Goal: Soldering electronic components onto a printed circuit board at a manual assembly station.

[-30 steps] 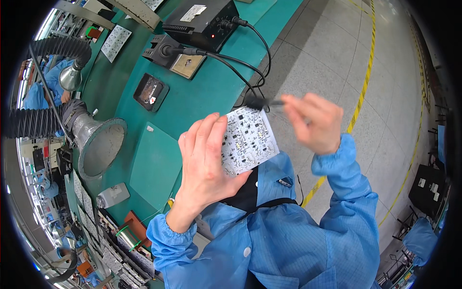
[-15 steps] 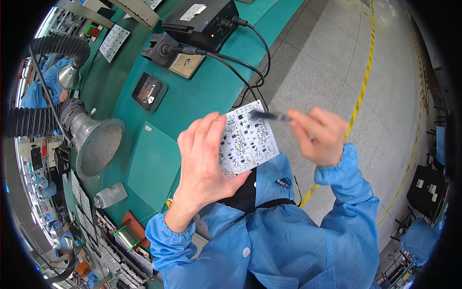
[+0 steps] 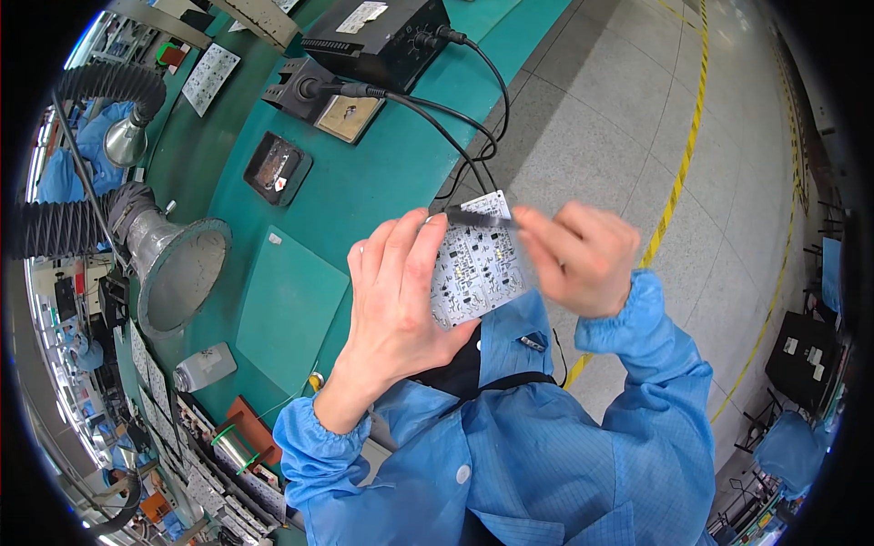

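Note:
A white circuit board [image 3: 480, 268] with many small black parts is tilted up in front of my chest. My left hand [image 3: 396, 287] grips its left side, fingers along the far edge and thumb at the near edge. Between the fingertips of my right hand [image 3: 581, 259] is the handle of a black brush [image 3: 482, 219]. The brush lies across the upper part of the board, its dark tip close to my left fingertips. Motion blurs the brush, so its bristles are hard to make out.
A black soldering station [image 3: 378, 36], an iron holder [image 3: 300, 84] and a dark tray [image 3: 278, 168] stand on the green bench. At left are a metal fume funnel [image 3: 187, 273], a translucent bottle [image 3: 206, 367] and a solder wire spool [image 3: 237, 448]. Black cables [image 3: 455, 146] hang over the bench edge.
My right hand has moved left, carrying the brush farther across the board toward my left fingers. The board and my left hand have shifted slightly right.

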Demonstrator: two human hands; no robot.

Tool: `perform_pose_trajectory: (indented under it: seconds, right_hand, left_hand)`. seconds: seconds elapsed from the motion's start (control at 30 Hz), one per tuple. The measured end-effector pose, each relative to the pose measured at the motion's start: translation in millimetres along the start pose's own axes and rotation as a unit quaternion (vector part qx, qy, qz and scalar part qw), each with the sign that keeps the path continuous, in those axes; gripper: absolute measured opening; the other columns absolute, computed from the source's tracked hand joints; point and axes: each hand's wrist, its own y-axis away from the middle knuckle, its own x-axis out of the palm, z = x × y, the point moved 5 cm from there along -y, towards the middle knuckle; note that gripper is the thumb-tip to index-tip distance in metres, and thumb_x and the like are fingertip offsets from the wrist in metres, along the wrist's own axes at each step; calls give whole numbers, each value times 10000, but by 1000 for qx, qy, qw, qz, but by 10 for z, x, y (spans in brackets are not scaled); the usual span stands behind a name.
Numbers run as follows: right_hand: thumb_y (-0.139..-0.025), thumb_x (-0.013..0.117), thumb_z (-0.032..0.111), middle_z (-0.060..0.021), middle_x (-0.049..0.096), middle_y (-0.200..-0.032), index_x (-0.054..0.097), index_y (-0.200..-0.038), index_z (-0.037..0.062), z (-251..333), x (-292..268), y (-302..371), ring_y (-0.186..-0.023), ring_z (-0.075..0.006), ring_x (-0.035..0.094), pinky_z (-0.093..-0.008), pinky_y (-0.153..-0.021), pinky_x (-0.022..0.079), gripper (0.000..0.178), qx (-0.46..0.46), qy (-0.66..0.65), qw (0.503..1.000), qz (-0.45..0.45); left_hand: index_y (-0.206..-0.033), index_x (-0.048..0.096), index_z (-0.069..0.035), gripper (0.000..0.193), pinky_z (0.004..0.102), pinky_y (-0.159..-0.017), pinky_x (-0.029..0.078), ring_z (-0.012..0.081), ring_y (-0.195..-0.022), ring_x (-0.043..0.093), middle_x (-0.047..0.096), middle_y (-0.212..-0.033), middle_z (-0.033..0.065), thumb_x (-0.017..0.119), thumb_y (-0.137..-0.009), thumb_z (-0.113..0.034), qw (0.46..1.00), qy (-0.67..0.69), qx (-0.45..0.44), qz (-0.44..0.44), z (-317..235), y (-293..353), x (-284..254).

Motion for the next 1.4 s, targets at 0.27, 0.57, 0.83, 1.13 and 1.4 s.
perform_pose_trajectory:
  seconds: [0.27, 0.57, 0.83, 1.13, 1.4]
  right_hand:
    - [-679, 765, 114, -33, 461, -591, 740, -950, 151, 24, 6, -7, -478, -196, 490, -333, -438, 372, 275, -8, 1, 1000, 6]
    - [-701, 754, 94, -39, 468, -601, 743, -969, 143, 128, -24, 54, -481, -194, 491, -323, -441, 378, 273, -2, 11, 1000, 15]
    - [-755, 739, 48, -55, 518, -635, 738, -986, 93, -313, -1, 99, -487, -164, 476, -303, -445, 369, 235, 95, 9, 995, -15]
    - [-747, 727, 23, -65, 517, -636, 740, -986, 101, -349, -61, 115, -488, -175, 468, -297, -450, 363, 251, 106, -18, 993, -44]
    - [-770, 733, 45, -64, 520, -628, 745, -996, 112, -190, -125, 172, -488, -167, 472, -296, -454, 364, 236, 88, -42, 995, 2]
  left_hand:
    - [-1357, 379, 5, 1067, 467, -959, 362, 399, -1134, 507, 510, -1272, 225, 861, -413, -115, 1000, -10, 7, -15, 18, -14, 29]
    - [-1347, 384, 14, 1046, 464, -956, 358, 396, -1135, 509, 512, -1265, 227, 864, -429, -129, 1000, -3, 11, -1, -7, 7, 36]
    - [-1336, 419, -12, 1026, 467, -891, 360, 378, -1134, 483, 475, -1278, 210, 871, -425, -147, 1000, 17, 5, -19, 45, -43, 65]
    - [-1346, 411, -11, 1042, 470, -901, 358, 376, -1146, 478, 472, -1283, 210, 875, -423, -150, 1000, 8, 8, -11, 42, -25, 109]
    - [-1340, 419, -24, 998, 467, -895, 363, 377, -1132, 484, 474, -1272, 209, 857, -450, -136, 1000, -1, 18, 6, -1, -48, 163]
